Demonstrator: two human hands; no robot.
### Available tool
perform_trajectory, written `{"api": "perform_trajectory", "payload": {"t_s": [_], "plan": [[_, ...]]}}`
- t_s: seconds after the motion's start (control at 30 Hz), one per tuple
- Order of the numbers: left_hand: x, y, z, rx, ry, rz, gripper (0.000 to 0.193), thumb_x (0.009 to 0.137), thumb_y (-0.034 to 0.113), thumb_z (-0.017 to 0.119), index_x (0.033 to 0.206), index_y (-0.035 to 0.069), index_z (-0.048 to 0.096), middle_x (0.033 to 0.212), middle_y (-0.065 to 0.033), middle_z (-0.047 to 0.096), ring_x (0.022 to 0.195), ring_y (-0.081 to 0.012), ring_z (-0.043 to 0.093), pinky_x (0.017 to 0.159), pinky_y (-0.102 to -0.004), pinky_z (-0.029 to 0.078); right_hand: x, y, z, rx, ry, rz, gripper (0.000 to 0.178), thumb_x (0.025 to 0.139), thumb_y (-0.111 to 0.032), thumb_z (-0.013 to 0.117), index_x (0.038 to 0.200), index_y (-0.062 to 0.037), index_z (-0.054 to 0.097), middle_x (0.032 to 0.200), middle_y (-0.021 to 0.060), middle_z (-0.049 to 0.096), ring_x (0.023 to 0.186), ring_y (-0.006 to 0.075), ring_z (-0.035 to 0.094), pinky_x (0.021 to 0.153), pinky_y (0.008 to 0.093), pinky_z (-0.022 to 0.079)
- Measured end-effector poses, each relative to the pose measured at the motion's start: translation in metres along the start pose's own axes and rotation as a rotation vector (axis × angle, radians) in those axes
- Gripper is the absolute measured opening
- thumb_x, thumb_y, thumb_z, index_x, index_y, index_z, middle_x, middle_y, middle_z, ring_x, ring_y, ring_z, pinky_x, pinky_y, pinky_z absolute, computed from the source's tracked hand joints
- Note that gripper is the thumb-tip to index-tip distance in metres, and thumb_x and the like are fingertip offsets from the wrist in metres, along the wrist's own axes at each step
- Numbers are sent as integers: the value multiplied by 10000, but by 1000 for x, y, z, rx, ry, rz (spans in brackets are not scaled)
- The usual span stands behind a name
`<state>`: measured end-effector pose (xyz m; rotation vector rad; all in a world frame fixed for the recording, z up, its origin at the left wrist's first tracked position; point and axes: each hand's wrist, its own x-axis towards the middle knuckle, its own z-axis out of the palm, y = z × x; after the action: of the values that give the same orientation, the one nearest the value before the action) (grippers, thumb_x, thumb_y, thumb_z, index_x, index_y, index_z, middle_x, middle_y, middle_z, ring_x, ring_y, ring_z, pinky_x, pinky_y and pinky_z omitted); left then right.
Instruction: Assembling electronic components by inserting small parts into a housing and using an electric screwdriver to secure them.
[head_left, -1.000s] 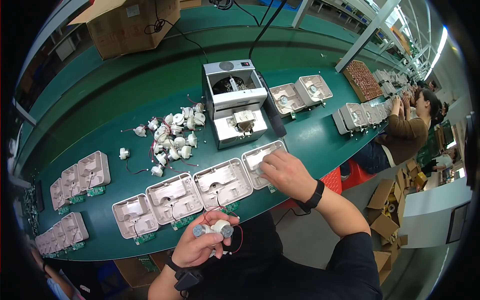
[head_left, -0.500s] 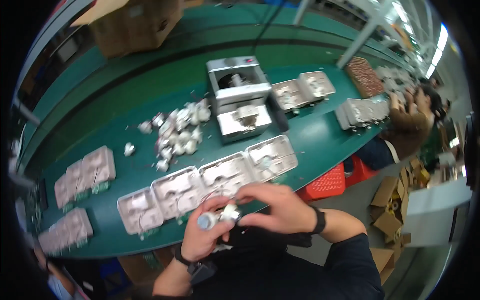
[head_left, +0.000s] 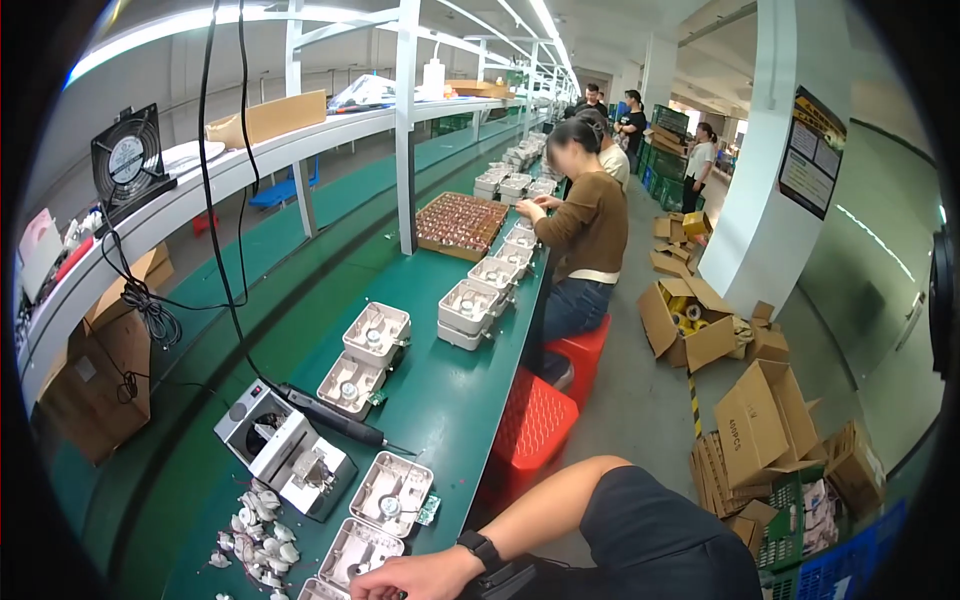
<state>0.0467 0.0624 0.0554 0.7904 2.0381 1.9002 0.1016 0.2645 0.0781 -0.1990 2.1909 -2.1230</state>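
My right hand (head_left: 425, 577) is at the lower edge, beside a white plastic housing (head_left: 340, 535) in the near row. A black band circles that wrist. The hand's back faces up, and its fingers are mostly cut off by the frame edge, so whatever they may hold is hidden. Just beyond stands another open housing (head_left: 376, 478) with a round part inside and a green circuit board (head_left: 428, 511) at its side. My left hand is out of the picture. Left of the row lies a pile of small white parts with wires (head_left: 262, 535).
A grey metal machine (head_left: 285, 440) stands behind the row, a black stick-shaped tool (head_left: 335, 417) alongside it. More housings (head_left: 378, 328) and a tray of reddish-brown parts (head_left: 460, 222) lie farther along the green bench. A co-worker (head_left: 590, 220) sits at right near red stools (head_left: 530, 420); cartons (head_left: 765, 425) stand beyond.
The view has swung up and right along the bench. Both hands were together around a small white-and-silver part; now only my right hand shows, at the lower edge.
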Motion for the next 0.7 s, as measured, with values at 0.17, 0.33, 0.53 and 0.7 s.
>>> {"api": "perform_trajectory", "payload": {"t_s": [0.17,0.33,0.53,0.7], "plan": [[0,-15,-2,26,87,113,421,857,104,782,1204,-25,584,1134,-112,590,1059,-225,551,960,-384,440,6,4,6,-40,-44,6,335,955,-283,702,1136,-6,648,984,77,712,887,129,661,750,286,525],[3,-20,-8,493,163,485,399,826,115,786,1157,1,595,1043,-113,616,848,-188,579,781,-332,471,8,5,10,282,60,273,314,954,-182,698,1183,20,627,999,61,709,907,84,654,833,259,525],[2,-18,-21,148,197,236,430,770,-8,812,1150,26,611,942,-53,619,666,-147,608,558,-266,491,23,-27,-27,-580,268,-62,300,884,-140,743,1145,-9,677,978,98,707,842,192,687,730,314,535],[-5,-18,-53,-682,176,-582,377,849,43,755,1185,28,584,916,-47,601,641,-131,574,542,-253,474,46,-9,-37,-942,65,-224,317,826,-93,743,1123,-26,656,1001,95,672,881,262,657,754,342,531]]}}
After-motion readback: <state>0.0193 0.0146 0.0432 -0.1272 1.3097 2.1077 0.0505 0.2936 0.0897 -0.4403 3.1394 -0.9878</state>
